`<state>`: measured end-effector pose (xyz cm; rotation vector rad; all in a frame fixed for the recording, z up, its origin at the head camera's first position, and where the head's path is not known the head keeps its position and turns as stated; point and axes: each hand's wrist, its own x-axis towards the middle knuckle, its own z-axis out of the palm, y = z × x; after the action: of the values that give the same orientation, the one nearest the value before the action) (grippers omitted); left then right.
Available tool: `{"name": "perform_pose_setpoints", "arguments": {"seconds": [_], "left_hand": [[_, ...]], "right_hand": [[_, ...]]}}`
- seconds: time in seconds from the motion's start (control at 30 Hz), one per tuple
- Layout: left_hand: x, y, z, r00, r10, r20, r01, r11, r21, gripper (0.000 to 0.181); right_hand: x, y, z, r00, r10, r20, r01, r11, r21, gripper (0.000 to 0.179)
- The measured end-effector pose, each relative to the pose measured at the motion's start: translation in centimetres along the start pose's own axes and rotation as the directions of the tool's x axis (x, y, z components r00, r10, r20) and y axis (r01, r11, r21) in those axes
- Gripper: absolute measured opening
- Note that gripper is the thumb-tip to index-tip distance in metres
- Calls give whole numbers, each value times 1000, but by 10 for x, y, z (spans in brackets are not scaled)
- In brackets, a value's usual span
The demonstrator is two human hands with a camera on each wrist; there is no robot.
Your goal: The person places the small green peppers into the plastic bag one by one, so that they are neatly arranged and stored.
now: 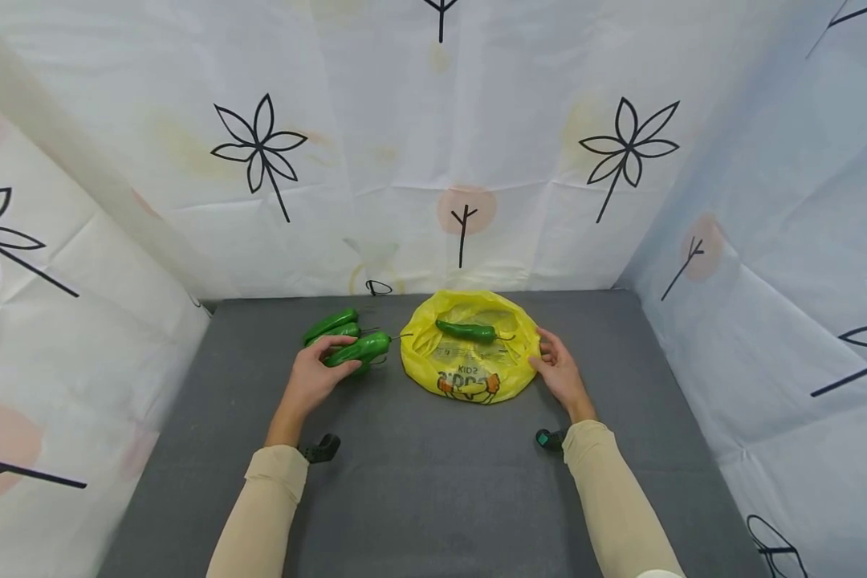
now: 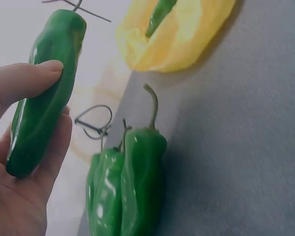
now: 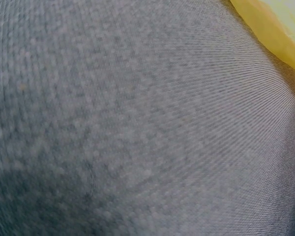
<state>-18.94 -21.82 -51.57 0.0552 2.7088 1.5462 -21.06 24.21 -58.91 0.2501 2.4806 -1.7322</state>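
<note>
My left hand (image 1: 314, 374) holds a green pepper (image 2: 46, 93) between thumb and fingers, lifted over the table beside a small group of other green peppers (image 2: 142, 182). To the right of that group lies a yellow plastic bag (image 1: 422, 365), its mouth spread wide and printed on the front. One green pepper (image 1: 466, 331) rests inside it, stem pointing right. At the bag's right edge, my right hand (image 1: 559, 373) pinches the rim between thumb and fingers. The right wrist view shows only a corner of the bag (image 3: 280, 37) and the table, with the hand out of sight.
A dark grey cloth (image 1: 433, 490) covers the table. White sheets (image 1: 405, 144) with plant drawings hang behind and at both sides, close to the table's edges. Each wrist carries a small dark camera mount (image 1: 323, 448).
</note>
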Motion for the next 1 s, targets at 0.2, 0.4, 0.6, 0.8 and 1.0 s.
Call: {"name": "perform_pose_setpoints", "arguments": {"seconds": [0.2, 0.4, 0.6, 0.8, 1.0], "left_hand": [[8, 11, 7, 999, 38, 15, -38, 999, -25, 43], [16, 18, 16, 995, 99, 11, -99, 994, -53, 41], [24, 26, 26, 988, 151, 13, -150, 987, -58, 38], [31, 38, 32, 985, 171, 16, -170, 985, -35, 36], [40, 51, 37, 985, 171, 23, -170, 985, -39, 37]], "right_hand": [[1, 1, 1, 1000, 10, 1, -10, 1000, -5, 63], [1, 1, 3, 1000, -2, 6, 2, 1000, -6, 63], [1, 1, 2, 1000, -9, 5, 9, 1000, -15, 63], [3, 2, 1, 1000, -18, 4, 18, 1000, -15, 63], [3, 3, 1, 1000, -21, -8, 21, 1000, -11, 63]]}}
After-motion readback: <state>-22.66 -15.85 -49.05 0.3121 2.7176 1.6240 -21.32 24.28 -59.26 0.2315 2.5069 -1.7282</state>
